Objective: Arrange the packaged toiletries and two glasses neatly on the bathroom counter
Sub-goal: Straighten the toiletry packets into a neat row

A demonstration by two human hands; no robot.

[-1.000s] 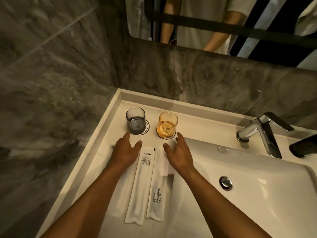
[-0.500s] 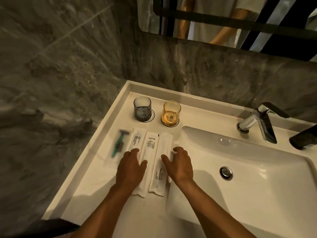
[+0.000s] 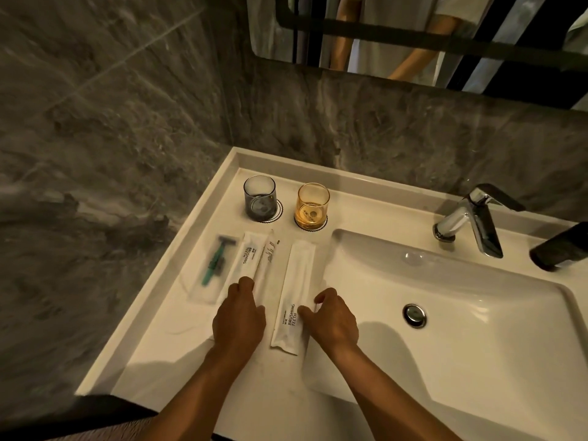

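Note:
A grey glass [image 3: 259, 198] and an amber glass [image 3: 312, 203] stand on round coasters at the back of the white counter [image 3: 178, 345]. In front of them lie a clear razor packet [image 3: 212, 265], a white "BRUSHING TEETH" packet [image 3: 246, 257], a middle white packet [image 3: 269, 254] tipped up on its edge, and a second "BRUSHING TEETH" packet [image 3: 294, 291]. My left hand [image 3: 238, 316] is curled over the near ends of the two left white packets and grips the tipped one. My right hand [image 3: 334, 316] pinches the right packet's edge between thumb and fingers.
The sink basin [image 3: 477, 313] with its drain [image 3: 414, 315] lies right beside the packets. A chrome tap [image 3: 474, 221] and a dark object [image 3: 560, 246] stand at the back right. Marble walls close the left and back, with a mirror [image 3: 413, 36] above.
The right packet has slid right, opening a gap from the middle one. The middle packet has tipped onto its edge. Both hands now sit at the packets' near ends.

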